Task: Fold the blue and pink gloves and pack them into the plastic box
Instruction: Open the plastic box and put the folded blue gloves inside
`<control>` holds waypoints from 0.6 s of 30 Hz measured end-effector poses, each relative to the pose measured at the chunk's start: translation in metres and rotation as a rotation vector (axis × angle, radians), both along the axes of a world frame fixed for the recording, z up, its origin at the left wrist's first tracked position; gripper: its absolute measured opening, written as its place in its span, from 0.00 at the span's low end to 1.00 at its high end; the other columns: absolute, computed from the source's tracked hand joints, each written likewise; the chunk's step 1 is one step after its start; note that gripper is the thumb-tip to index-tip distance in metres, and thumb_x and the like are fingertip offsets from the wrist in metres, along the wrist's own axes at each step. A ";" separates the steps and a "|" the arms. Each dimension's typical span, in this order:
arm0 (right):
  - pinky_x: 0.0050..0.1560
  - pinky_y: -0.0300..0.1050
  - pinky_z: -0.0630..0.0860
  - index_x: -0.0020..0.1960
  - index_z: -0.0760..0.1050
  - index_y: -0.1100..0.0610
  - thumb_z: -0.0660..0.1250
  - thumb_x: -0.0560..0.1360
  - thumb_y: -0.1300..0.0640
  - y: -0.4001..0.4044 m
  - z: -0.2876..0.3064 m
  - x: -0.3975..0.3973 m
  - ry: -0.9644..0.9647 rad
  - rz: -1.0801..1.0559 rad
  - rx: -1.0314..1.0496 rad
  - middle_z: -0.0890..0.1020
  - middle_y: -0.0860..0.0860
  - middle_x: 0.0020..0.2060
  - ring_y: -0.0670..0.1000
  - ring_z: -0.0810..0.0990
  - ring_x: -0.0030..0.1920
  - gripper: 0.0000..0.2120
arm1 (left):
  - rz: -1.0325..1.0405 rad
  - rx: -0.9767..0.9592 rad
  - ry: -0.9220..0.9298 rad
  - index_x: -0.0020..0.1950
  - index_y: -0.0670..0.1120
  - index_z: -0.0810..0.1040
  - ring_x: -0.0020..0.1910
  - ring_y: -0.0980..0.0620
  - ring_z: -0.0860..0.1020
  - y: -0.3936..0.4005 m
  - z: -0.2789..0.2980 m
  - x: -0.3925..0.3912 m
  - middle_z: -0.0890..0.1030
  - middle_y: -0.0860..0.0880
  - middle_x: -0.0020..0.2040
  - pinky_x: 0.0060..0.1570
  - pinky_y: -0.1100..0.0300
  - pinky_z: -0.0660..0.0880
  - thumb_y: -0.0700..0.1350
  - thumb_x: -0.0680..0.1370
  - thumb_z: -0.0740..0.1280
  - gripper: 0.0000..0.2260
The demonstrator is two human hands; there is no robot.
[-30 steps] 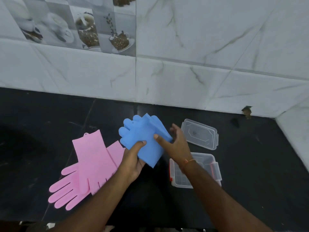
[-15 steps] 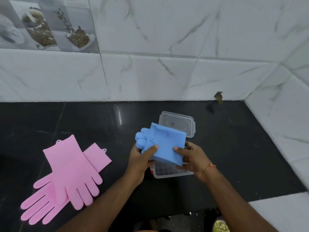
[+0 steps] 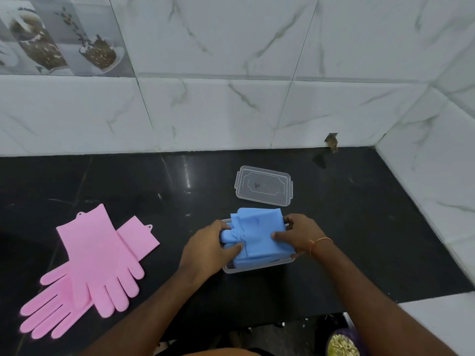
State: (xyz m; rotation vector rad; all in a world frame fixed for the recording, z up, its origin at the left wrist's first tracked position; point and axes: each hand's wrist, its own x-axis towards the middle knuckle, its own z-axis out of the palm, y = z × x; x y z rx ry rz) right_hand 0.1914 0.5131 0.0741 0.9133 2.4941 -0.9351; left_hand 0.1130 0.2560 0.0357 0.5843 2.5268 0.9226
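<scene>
Both hands, left hand (image 3: 205, 249) and right hand (image 3: 299, 236), clamp the folded blue gloves (image 3: 259, 236) into the plastic box (image 3: 253, 268); pink gloves (image 3: 90, 265) lie unfolded, far left on the bench (image 3: 359, 227).

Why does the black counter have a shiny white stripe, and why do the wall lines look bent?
Head view: the stripe is light glaring off the glossy black counter; the wide-angle lens bends the wall tiles' lines; the hands look sharp.

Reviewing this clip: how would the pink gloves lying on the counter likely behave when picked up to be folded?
The pink gloves lie quite flat with limp, splayed fingers, so they would probably flop and drape rather than hold shape. They look thin, so likely light. The folded blue gloves bulge above the plastic box under both hands, which suggests the pink pair may also spring open unless held down.
</scene>
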 end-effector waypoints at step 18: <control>0.67 0.51 0.75 0.74 0.74 0.44 0.70 0.78 0.47 -0.027 -0.005 -0.014 0.054 0.720 0.417 0.78 0.46 0.70 0.53 0.78 0.67 0.25 | -0.589 -0.480 0.407 0.77 0.46 0.73 0.70 0.45 0.79 0.061 -0.004 -0.003 0.77 0.48 0.73 0.59 0.47 0.82 0.38 0.80 0.74 0.25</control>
